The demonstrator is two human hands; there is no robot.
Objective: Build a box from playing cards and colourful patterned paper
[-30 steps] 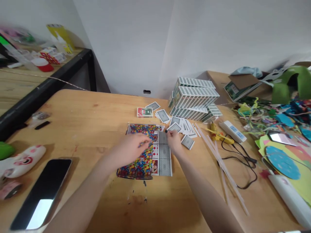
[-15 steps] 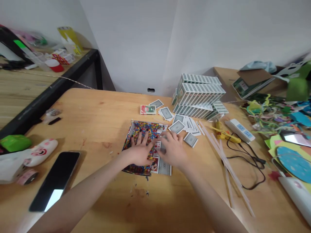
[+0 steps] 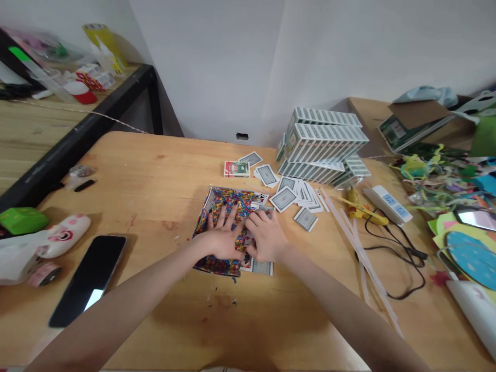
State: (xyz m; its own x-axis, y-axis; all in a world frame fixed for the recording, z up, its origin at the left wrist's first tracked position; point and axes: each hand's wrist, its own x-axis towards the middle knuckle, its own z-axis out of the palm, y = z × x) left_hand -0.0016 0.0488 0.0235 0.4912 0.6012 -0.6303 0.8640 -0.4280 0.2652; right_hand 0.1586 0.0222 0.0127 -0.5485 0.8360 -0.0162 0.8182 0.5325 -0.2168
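Playing cards are lying in a strip under and just below the curled fingers of the right hand, along the right side of a brightly patterned sheet on the wooden table. The left hand is pressing on that sheet, palm down, fingers spreading wide and gripping nothing. The right hand is bending narrow over the seam between sheet and strip; whether it is pinching a card, the view is not showing. Careful work here is likely calling for a broad, even press from the left palm, anchoring the sheet without creasing the raised edge beyond its fingers, while the right fingertips are pushing straight down and lightly along the seam. Sideways force could be skewing thin cards or lifting their corners. Beyond the right hand, loose cards are fanning out near striped boxes; farther right, a yellow glue gun is resting apart from both hands.
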